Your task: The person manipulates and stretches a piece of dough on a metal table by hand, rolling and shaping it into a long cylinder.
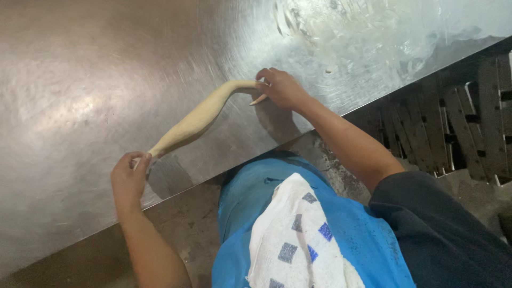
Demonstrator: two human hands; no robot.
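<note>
A long pale rope of dough (pixel 198 117) stretches across the steel table (pixel 80 80), lifted a little so it casts a shadow. My left hand (pixel 129 178) pinches its thin lower end near the table's front edge. My right hand (pixel 281 88) grips the upper end, with a short tip of dough poking out below the fingers. The rope is thicker in the middle and bends near my right hand.
Smears of flour and dough residue (pixel 325 24) cover the table's far right part. A blue apron (pixel 346 234) with a white checked cloth (pixel 296 234) tucked in hangs below me. A slatted wooden pallet (pixel 464 122) lies on the floor at right.
</note>
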